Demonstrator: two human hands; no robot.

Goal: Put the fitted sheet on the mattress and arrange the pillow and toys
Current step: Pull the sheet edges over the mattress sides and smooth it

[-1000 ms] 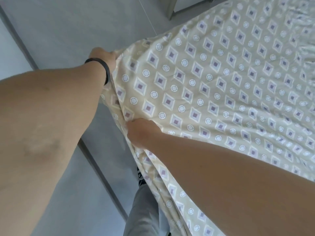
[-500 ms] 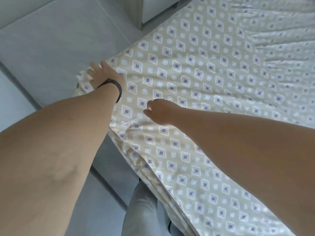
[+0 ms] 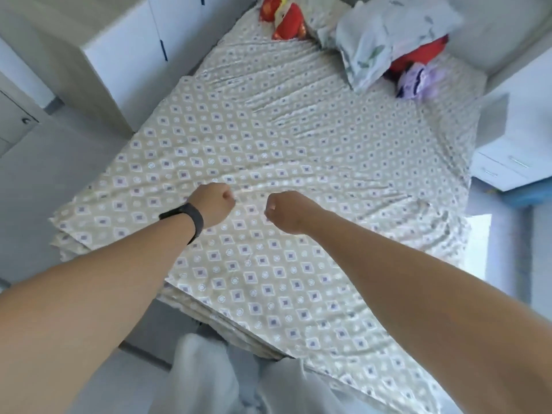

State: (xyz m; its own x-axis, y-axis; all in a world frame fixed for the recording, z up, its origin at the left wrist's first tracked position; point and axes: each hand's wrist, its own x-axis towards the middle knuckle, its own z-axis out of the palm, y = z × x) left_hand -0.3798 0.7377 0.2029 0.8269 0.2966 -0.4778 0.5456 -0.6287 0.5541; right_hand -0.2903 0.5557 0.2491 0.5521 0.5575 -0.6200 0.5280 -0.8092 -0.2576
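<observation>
Fitted sheet (image 3: 268, 138) covers mattress; pillow (image 3: 379, 34) lies on top

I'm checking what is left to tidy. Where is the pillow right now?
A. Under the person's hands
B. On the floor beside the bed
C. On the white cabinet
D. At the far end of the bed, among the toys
D: the pillow lies at the bed's far end, between the red toy and the purple toy.
</observation>
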